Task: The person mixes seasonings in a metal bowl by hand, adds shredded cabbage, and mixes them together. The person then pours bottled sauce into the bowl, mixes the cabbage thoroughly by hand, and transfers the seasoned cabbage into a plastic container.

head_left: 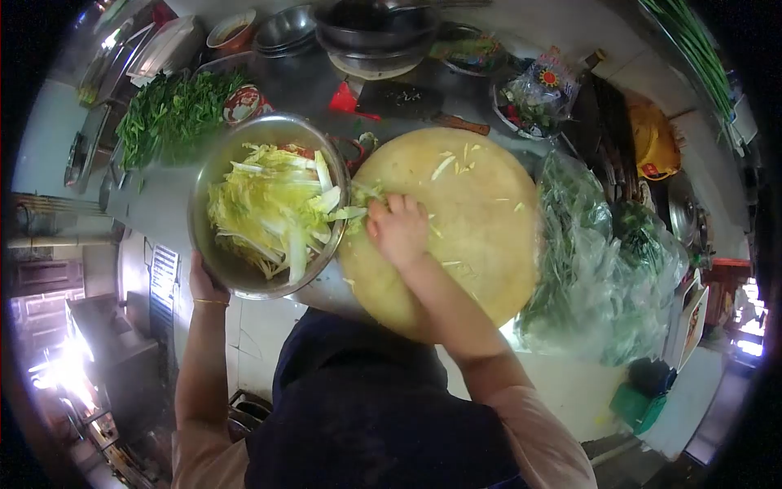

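Note:
My left hand [205,284] grips the lower left rim of a steel bowl [198,183]; its fingertips are hidden under the metal. Cut napa cabbage [273,204], pale yellow leaf with white stem strips, fills much of the bowl. The bowl is tilted toward a round wooden chopping board [481,236], its right edge beside the board's left edge. Over that left part of the board, my right hand [399,228] has its fingers curled in on a few cabbage pieces at the bowl's rim. Small cabbage shreds [444,167] lie scattered on the board.
Behind the board lies a cleaver [403,99] with a wooden handle. Leafy greens [175,114] are heaped at the back left. Plastic bags of greens [603,269] crowd the right side. Stacked metal bowls [285,31] and a large dark pan [376,33] stand at the back.

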Tool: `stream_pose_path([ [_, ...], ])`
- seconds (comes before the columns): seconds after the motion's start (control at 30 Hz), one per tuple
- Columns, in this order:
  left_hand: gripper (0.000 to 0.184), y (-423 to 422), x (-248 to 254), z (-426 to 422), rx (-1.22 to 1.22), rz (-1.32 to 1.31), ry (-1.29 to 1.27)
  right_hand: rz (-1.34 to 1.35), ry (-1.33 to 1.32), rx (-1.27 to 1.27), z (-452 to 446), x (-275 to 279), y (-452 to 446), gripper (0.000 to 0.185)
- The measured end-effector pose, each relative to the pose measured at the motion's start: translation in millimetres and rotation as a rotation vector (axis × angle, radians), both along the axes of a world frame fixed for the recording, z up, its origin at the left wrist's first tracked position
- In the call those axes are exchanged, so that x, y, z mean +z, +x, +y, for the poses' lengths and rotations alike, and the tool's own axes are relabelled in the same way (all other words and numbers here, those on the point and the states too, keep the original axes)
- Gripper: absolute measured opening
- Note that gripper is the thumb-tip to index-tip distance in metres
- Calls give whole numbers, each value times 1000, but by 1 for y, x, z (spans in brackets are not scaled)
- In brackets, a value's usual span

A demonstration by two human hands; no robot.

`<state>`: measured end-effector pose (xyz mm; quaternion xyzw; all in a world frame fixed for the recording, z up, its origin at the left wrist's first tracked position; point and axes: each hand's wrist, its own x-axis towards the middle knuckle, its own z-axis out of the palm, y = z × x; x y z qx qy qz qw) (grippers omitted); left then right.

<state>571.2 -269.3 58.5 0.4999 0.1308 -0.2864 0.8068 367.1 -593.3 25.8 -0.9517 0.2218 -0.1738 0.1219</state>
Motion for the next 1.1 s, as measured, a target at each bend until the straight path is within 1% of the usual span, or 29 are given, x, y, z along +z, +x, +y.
stream_pose_path([
  [0.07,48,-1,0,3,-37,-35,-6,60,-86,-44,-25,-10,-7,20],
  [0.13,48,1,-3,4,-32,-38,-35,-46,-163,-69,-59,-21,-29,22],
  [0.2,48,4,-10,7,10,-1,-82,24,-157,-124,-81,-17,-55,22],
  [0.3,48,3,-15,9,21,-47,-117,-199,50,-263,-92,-4,-70,25],
  [0.33,48,2,-17,10,19,-45,-127,-278,69,-235,-91,-2,-67,26],
  [0.4,47,1,-17,11,5,-41,-143,-437,110,-187,-67,46,-41,27],
  [0.47,47,3,-17,11,6,-68,-146,-474,219,-90,-12,95,4,26],
  [0.5,47,4,-16,8,1,-83,-151,-529,147,14,13,107,30,28],
  [0.53,47,2,-11,5,-24,-83,-151,-382,267,63,37,112,54,32],
  [0.57,47,-1,-3,2,-49,-83,-150,-183,342,201,54,105,78,38],
  [0.63,47,-4,4,2,-83,-108,-159,-87,113,312,88,101,99,52],
  [0.7,47,-3,1,5,-96,-143,-171,-232,70,293,84,95,87,61],
  [0.73,47,-1,-4,8,-96,-113,-191,-291,57,294,79,87,72,65],
  [0.8,47,-1,-15,16,-95,-44,-222,-142,86,124,46,64,10,71],
  [0.83,47,-2,-15,16,-80,-26,-214,-141,133,27,30,55,-35,75],
  [0.87,47,-3,-12,14,-61,-13,-209,50,213,-68,15,57,-80,87],
  [0.9,46,-3,-9,11,-33,-4,-207,125,152,-182,13,48,-124,92],
  [0.93,46,-4,-6,8,-33,-12,-220,196,91,-288,10,40,-150,98],
  [1.03,46,-4,0,7,-44,-23,-219,374,34,-286,2,31,-155,102],
  [1.1,45,-5,-1,5,-18,-9,-209,227,29,-362,-36,10,-114,99],
])
